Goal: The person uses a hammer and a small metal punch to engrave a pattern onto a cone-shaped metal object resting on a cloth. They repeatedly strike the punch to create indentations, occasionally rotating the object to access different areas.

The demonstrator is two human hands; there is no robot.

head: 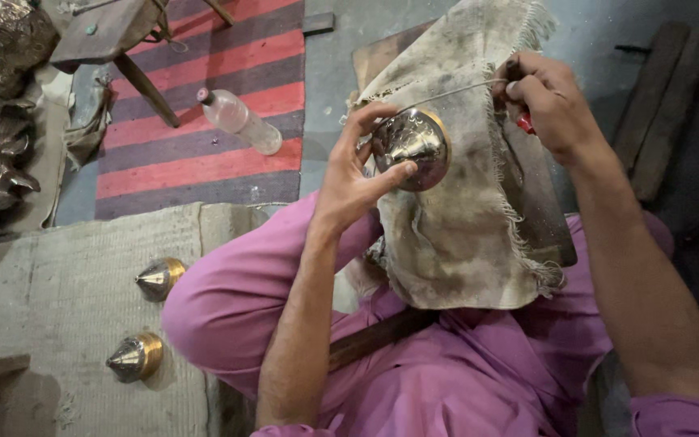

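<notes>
The left hand (349,182) is clamped around a small domed metal piece (411,146), silvery over its pointed cone and brass-coloured at the rim, with the thumb pressed under the lower edge and the fingers curled over the top edge, so the cone faces up toward the camera. The piece sits just above a stained, frayed cloth (463,202) that is draped over a dark wooden board (548,218) on the person's lap, and everything else is best placed from that cloth. The right hand (548,101), at the cloth's upper right edge, is closed on a thin metal rod tool (455,93) with a red part showing at the grip; the rod's tip reaches the top of the domed piece. The piece looks rigid and thin-walled, probably light for its size, and its polished skin would likely be slippery and easy to scratch or dent, so the rim seems the safest place to hold, as the left hand does now, leaving the cone free. Well to the left of the cloth, two similar cone pieces (159,277) lie on a pale mat (66,291), and a clear plastic bottle (240,121) lies on a red striped rug (204,97) to the upper left.
</notes>
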